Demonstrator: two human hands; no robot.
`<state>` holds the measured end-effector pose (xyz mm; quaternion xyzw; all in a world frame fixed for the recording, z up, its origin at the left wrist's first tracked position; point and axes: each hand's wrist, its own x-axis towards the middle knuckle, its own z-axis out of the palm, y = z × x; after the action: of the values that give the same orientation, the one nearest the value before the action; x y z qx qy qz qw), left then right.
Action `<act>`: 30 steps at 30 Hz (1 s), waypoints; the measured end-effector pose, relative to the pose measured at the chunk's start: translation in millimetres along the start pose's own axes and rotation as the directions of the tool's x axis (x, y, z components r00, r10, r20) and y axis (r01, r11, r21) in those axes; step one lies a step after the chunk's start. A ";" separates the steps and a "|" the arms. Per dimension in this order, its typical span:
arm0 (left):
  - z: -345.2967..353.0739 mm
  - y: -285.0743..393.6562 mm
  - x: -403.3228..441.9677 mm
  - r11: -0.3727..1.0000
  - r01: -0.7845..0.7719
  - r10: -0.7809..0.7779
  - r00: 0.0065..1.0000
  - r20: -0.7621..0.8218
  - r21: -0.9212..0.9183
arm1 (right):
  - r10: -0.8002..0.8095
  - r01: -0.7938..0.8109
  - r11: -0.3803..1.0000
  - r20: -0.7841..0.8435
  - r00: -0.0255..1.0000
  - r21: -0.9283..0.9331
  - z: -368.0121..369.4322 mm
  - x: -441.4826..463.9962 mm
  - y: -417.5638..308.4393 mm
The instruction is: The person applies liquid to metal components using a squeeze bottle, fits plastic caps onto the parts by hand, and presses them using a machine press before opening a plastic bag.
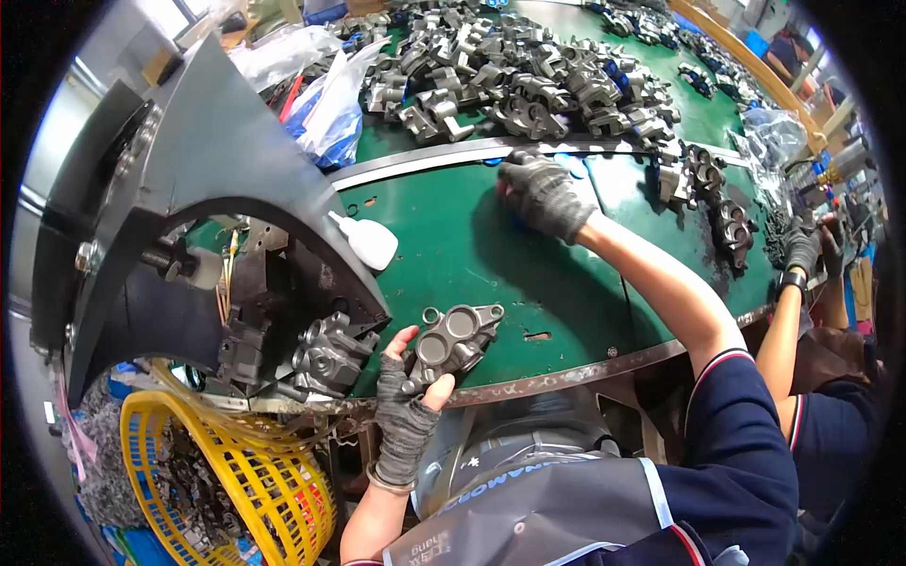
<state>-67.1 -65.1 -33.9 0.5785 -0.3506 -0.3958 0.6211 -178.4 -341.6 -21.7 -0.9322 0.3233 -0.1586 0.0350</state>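
Head cam: L fingers (439, 391) apart, gripping metal casting (457, 341); R fingers (516, 173) curled, can't tell if holding smth.

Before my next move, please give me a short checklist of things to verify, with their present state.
1. Left hand holds the metal casting: ok.
2. Right hand is free: cannot tell, its palm is hidden.
3. White bottle is apart from that casting: ok.
4. Space under the black arch is free: not ok, another casting is there.
5. More parts available: ok, a pile lies beyond the pale rail.
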 end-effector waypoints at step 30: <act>-2.4 1.0 -2.5 0.993 0.001 -0.006 0.999 0.040 0.118 | 0.052 -0.073 0.813 -0.053 0.997 -0.578 -2.6 -2.1 63.1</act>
<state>-66.0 -61.7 -33.1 0.6067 -0.3845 -0.3871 0.5782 -218.1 -390.0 -30.4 -0.8847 0.3873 -0.0676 -0.2504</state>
